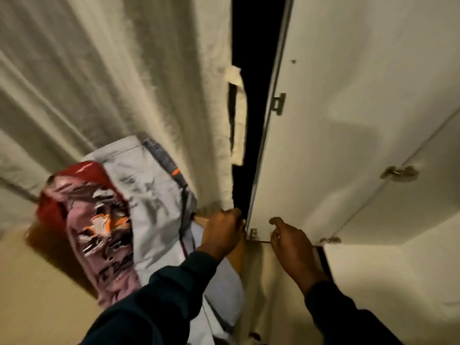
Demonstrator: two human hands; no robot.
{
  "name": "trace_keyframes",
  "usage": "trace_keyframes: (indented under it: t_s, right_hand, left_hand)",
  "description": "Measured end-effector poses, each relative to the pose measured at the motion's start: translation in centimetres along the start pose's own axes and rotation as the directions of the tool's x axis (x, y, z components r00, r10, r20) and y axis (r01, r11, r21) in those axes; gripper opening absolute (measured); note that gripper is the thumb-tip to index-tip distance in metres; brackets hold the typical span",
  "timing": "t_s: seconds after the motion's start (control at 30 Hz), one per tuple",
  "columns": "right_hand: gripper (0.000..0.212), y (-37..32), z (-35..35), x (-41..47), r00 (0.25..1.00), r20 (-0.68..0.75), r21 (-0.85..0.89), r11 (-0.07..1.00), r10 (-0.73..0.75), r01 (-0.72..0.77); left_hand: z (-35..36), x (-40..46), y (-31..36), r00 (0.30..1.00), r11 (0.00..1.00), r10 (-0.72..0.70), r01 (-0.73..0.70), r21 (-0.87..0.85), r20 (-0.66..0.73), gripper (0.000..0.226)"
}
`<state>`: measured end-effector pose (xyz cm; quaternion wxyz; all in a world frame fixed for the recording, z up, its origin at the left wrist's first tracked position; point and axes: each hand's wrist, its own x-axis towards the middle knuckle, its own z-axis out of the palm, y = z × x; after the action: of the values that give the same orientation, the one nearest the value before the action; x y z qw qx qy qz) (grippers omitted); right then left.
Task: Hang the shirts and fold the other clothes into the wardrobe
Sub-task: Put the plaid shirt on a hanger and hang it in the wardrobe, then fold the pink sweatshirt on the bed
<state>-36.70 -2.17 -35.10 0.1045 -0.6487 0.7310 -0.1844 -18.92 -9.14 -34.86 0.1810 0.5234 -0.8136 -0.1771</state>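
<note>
White laminate made up the wardrobe door [348, 108], which stood ajar beside a dark gap. The left hand [224, 229] curled its fingers at the lower edge of a pale hanging cloth [112, 83], likely to draw it aside from the opening; exactly what its grip closed on could not be told. The right hand [288, 239] hovered at the door's bottom corner, fingers loosely bent, holding nothing, probably ready to swing the door wider. Folded clothes [139, 195], grey with a red-and-pink printed piece, were stacked on a cardboard box [44, 245] just left of the opening, within reach for shelving.
</note>
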Motion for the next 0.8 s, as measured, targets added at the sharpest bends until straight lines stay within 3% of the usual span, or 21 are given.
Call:
trace_keyframes:
  t_s: [0.17,0.3,0.6,0.8]
  right_hand:
    - [0.033,-5.8,3.2,3.4,0.970,0.196,-0.013,0.989,-0.143,0.149]
    - [0.032,-9.7,4.9,5.6,0.931,0.294,0.043,0.976,-0.215,0.212]
    - [0.028,-12.9,7.7,9.6,0.877,0.337,0.195,0.937,-0.341,0.290]
    - [0.023,-15.8,9.2,13.3,0.873,0.324,0.286,0.917,-0.365,0.277]
  left_hand:
    - [-2.8,-3.1,-6.1,0.945,0.949,-0.314,0.314,-0.019,-0.085,0.026]
    - [-4.7,-4.9,-9.0,0.846,0.863,-0.505,0.488,-0.135,-0.171,0.027]
    - [-8.5,-3.7,-13.3,0.544,0.636,-0.770,0.614,-0.468,-0.333,0.028]
    - [-10.5,-2.4,-16.6,0.504,0.611,-0.791,0.618,-0.495,-0.347,0.022]
